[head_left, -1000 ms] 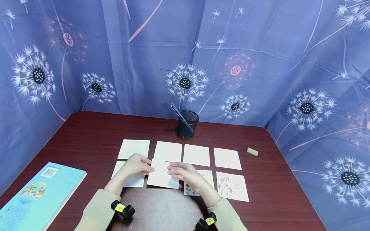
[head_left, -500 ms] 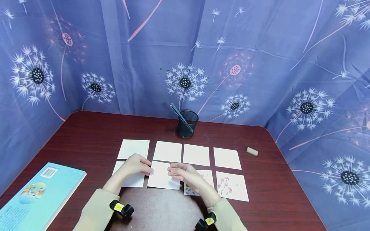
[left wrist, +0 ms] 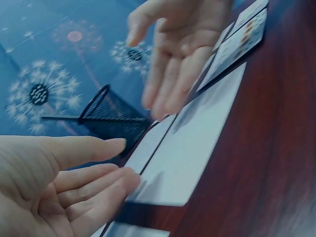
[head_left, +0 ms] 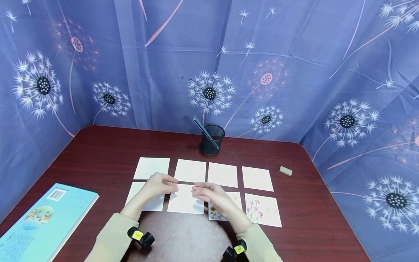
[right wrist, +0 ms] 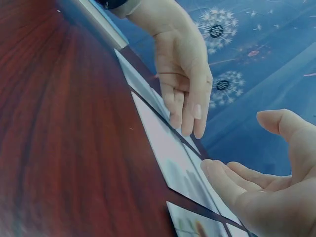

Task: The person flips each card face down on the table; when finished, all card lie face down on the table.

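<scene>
Just over the blank white card (head_left: 185,203) in the near row, both hands are spread with nothing in them. My left hand (head_left: 160,184) is at the card's upper left corner, its thumb apart from the fingers in the left wrist view. My right hand (head_left: 216,198) is at the upper right, fingers extended, partly covering a sunflower card (head_left: 216,214). The blank card lies flat, lined up with its neighbours. Left of it, a second blank card (head_left: 154,203) is partly hidden by my left hand. A pink flower card (head_left: 263,211) with writing lies at the right.
Behind the near row lies a far row of blank white cards (head_left: 222,175). A black mesh pen cup (head_left: 209,145) holding a pen stands at the back. An eraser (head_left: 286,171) lies right of the cards, and a light blue book (head_left: 49,222) at the left.
The blank card, held between both hands and slightly raised a second ago, now lies flat in the near row. Both hands have let go of it and lifted a little.
</scene>
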A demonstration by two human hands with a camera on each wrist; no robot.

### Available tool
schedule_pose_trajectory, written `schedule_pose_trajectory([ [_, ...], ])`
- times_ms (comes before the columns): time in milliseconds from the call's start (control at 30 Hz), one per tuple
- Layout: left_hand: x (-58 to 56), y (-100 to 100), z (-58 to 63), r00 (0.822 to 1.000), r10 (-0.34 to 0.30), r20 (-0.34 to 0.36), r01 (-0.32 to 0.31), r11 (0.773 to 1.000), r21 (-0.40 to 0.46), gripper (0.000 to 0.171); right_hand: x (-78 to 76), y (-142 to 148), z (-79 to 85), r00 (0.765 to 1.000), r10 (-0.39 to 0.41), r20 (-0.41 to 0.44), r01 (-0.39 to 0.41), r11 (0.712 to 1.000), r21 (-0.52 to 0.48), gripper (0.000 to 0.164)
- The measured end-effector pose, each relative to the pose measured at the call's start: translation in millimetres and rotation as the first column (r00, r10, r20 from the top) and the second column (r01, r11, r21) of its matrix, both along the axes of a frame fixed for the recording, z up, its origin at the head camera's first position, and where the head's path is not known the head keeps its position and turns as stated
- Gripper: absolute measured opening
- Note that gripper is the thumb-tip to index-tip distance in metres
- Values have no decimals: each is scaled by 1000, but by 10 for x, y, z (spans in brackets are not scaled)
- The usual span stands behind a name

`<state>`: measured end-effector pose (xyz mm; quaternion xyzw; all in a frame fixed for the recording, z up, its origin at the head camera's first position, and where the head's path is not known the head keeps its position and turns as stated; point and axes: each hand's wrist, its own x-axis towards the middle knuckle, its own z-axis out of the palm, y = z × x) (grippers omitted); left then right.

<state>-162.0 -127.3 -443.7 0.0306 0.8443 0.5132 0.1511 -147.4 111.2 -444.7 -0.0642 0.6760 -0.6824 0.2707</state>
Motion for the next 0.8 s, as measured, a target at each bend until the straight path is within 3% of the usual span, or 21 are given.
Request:
schedule_pose_trajectory([
  [167,-34,210,3,998,17,-66,-14,999,44,36,-63,185,18,999,-43,-19,43,999,22,57],
  [400,-66,534,-11,999,28,26,-32,988,151,39,-147,561,29,998,-66,-7,66,997,50,55],
  [800,-143,860,-90,992,-100,79,79,969,236,41,-175,1276,126,998,-32,-44,37,994,107,55],
])
